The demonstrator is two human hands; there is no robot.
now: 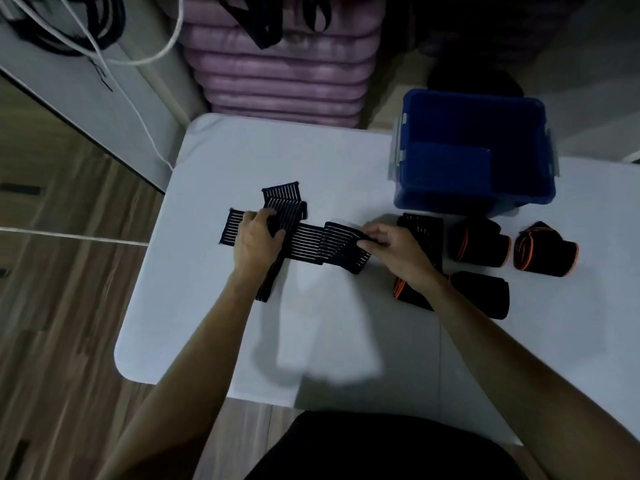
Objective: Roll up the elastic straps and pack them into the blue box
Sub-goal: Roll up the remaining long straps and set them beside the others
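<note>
A black elastic strap with white stripes (308, 244) lies unrolled across the middle of the white table (332, 334), partly folded over itself. My left hand (258, 237) grips a bunched part of it near its left end. My right hand (391, 245) pinches the strap's right end between thumb and fingers. The blue box (474, 150) stands open at the back right of the table. Rolled black straps with orange edges (479, 245) (545, 249) lie in front of the box. Two more lie nearer me (481, 292), one partly hidden under my right forearm.
A stack of purple cushions (284, 67) stands behind the table, with black straps draped on top. White and black cables (104, 36) lie on a grey surface at the upper left. Wooden floor lies to the left of the table.
</note>
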